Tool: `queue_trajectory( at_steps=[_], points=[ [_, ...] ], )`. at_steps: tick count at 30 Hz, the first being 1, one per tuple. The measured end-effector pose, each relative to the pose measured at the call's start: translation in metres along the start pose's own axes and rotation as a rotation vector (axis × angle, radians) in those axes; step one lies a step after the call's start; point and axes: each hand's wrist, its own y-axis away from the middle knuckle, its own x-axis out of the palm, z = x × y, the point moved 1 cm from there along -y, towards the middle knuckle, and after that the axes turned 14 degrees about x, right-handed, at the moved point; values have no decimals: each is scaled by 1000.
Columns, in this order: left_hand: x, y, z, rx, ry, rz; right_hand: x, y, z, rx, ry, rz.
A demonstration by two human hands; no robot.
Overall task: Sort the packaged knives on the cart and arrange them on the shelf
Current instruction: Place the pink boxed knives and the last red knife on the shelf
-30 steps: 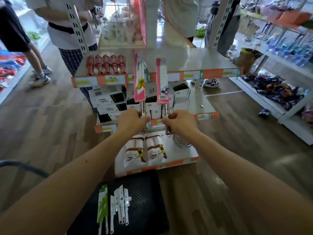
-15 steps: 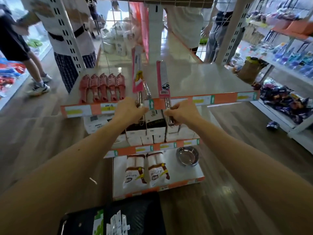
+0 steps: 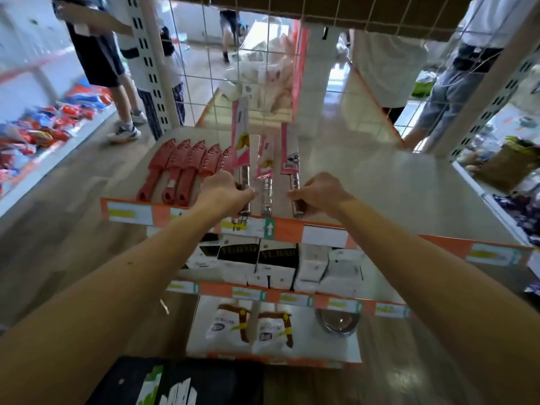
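Since half a second ago both of my hands have gone up and forward, from in front of the price strip [image 3: 292, 229] to over the front edge of the top shelf [image 3: 380, 176]. The view has tipped with them, so the cart [image 3: 222, 384] now shows only at the bottom edge.

My left hand [image 3: 225, 194] has its fingers curled tight round the metal handle of the left knife [image 3: 241, 141]. Its pink card points away from me and tilts up against the wire grid [image 3: 204, 68] at the back edge. My right hand [image 3: 318, 195] is wrapped the same way round the handle of the right knife [image 3: 289, 153], whose pink card sits lower. I cannot tell whether either blade end touches the shelf.

Between the two, a third knife [image 3: 265, 168] in the same pink packaging lies flat near the front edge, its handle end reaching the strip, with neither hand on it. Just left of my left hand a row of red knives [image 3: 187, 162] lies side by side, handles toward the front edge.

On the cart a few packaged knives [image 3: 175, 391] are in view, green and white, cut off by the frame. The shelf below carries white boxes [image 3: 274, 267]. The bottom shelf carries two bags [image 3: 248, 325] and, toward its right end, a steel bowl [image 3: 336, 320]. People [image 3: 96, 54] stand beyond the shelving.
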Motion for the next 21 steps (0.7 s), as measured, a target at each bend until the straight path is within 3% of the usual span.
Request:
queue_trajectory(
  at_steps=[6, 21],
  points=[
    [10, -20, 7, -6, -46, -10, 19, -16, 3, 28, -11, 86],
    [17, -24, -2, 55, -93, 35, 15, -13, 0, -73, 64, 73]
  ],
)
